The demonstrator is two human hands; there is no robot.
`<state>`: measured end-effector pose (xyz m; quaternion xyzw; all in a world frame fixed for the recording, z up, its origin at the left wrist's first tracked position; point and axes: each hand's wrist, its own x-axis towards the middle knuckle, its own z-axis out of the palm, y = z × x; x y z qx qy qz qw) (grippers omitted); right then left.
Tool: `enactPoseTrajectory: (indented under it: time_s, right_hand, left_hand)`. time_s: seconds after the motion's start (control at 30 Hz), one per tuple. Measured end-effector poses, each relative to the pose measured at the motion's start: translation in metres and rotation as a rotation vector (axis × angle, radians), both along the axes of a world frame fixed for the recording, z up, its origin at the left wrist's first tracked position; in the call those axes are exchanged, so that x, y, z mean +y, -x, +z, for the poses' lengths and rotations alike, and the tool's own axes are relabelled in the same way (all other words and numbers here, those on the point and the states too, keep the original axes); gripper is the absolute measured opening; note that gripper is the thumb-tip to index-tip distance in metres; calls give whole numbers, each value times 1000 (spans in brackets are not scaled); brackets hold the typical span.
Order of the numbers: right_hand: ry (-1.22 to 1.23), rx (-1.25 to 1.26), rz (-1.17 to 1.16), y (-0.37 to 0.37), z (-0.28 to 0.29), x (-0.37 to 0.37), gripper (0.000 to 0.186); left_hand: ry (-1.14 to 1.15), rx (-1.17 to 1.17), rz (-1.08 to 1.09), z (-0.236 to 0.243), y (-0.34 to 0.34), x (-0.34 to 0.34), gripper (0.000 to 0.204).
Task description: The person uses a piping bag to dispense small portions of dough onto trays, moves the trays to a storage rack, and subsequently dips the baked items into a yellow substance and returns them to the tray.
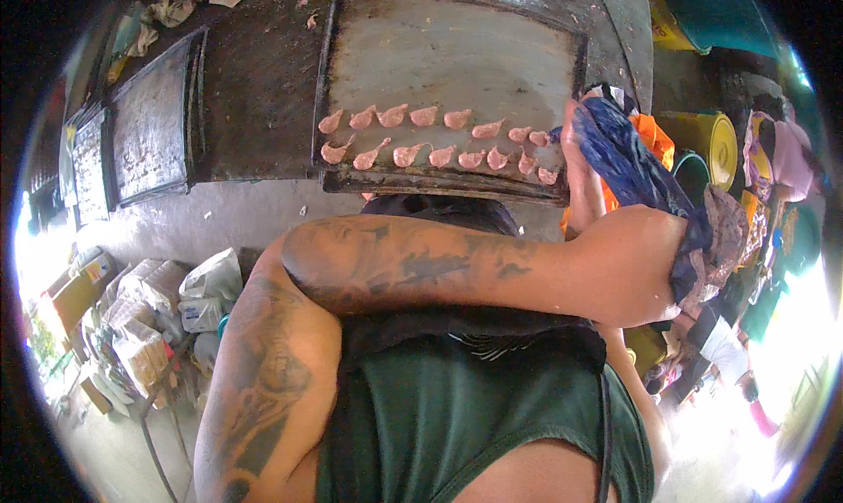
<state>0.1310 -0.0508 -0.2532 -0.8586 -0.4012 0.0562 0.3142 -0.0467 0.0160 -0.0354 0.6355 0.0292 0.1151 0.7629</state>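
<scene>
A dark blue piping bag (632,143) slants along the right edge of a greased metal baking tray (448,46). My left forearm crosses in front of my body, and my left hand (637,261) is closed around the bag's gathered upper end. Farther up, my right hand (583,165) grips the bag near its narrow end, which points left over the tray; its fingers are partly hidden. Two rows of pink batter dollops (423,116), teardrop-shaped with thin tails, lie along the tray's near side. The dollops nearest the bag are smaller.
The tray rests on a dark, stained table (259,90). More flat trays (154,121) lie at the left. Plastic-wrapped packages (140,327) are piled at the lower left. A yellow bucket (716,147) and a large teal tub (720,15) stand to the right.
</scene>
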Motion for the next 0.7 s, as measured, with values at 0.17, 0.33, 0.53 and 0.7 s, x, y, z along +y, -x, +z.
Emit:
enactPoseTrajectory:
  time_s: [0.17,0.33,0.53,0.7]
  right_hand:
    - [-121,-139,-36,-17,-6,-7,15]
    - [-107,-129,-120,6,9,16,16]
    - [-863,463,-141,16,34,91,26]
    - [-942,1447,13,84,-16,179,25]
  left_hand:
    - [36,0,-28,-1,-5,-1,19]
    - [-6,26,-30,5,-1,2,20]
    - [131,-241,103,41,35,34,26]
    - [97,40,352,46,86,85,30]
